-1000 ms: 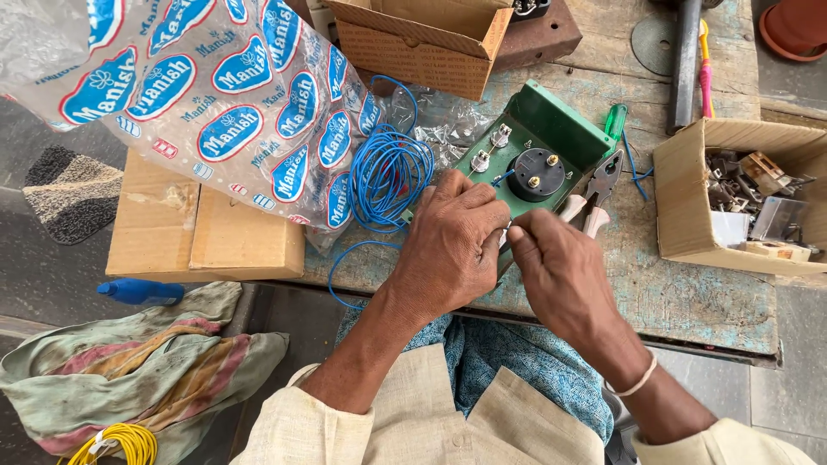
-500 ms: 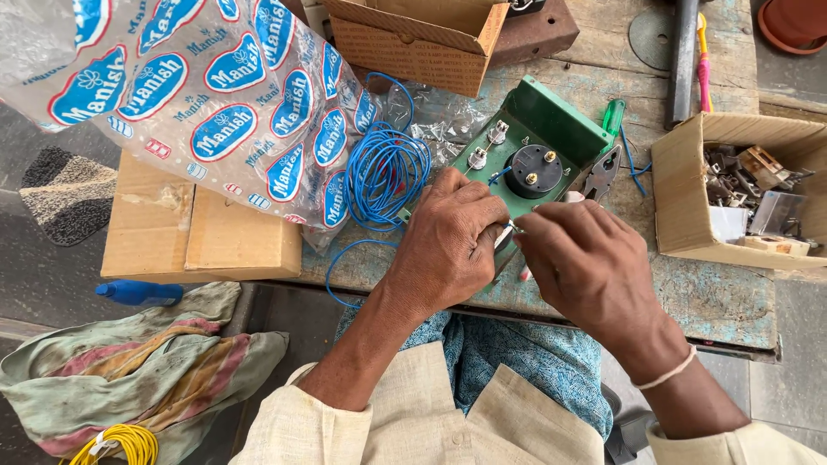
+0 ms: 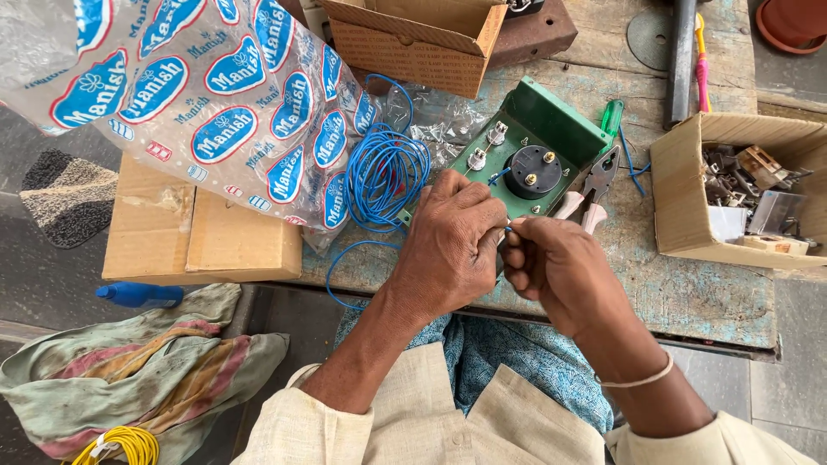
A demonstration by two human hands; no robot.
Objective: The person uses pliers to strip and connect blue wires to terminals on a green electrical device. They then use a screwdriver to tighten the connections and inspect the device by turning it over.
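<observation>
A green metal box (image 3: pixel 551 129) lies open on the worn workbench (image 3: pixel 689 293), with a round black meter (image 3: pixel 532 170) and small terminals on its panel. My left hand (image 3: pixel 452 245) rests on the box's near edge and pinches a thin blue wire (image 3: pixel 506 229). Just to its right, my right hand (image 3: pixel 560 271) pinches the same wire's end, fingertips meeting the left hand's. A coil of blue wire (image 3: pixel 386 176) lies left of the box, partly under a printed plastic bag (image 3: pixel 224 95).
Pliers with pale handles (image 3: pixel 590 194) and a green-handled screwdriver (image 3: pixel 613 116) lie right of the box. A cardboard box of small parts (image 3: pixel 680 198) stands at the right, another carton (image 3: pixel 413 43) behind. Left are a flat carton (image 3: pixel 198 241), a cloth (image 3: pixel 129 379), yellow wire (image 3: pixel 116 446).
My right hand has drawn slightly right and down, away from the green box, and both hands now pinch the blue wire between them. The left hand has barely shifted.
</observation>
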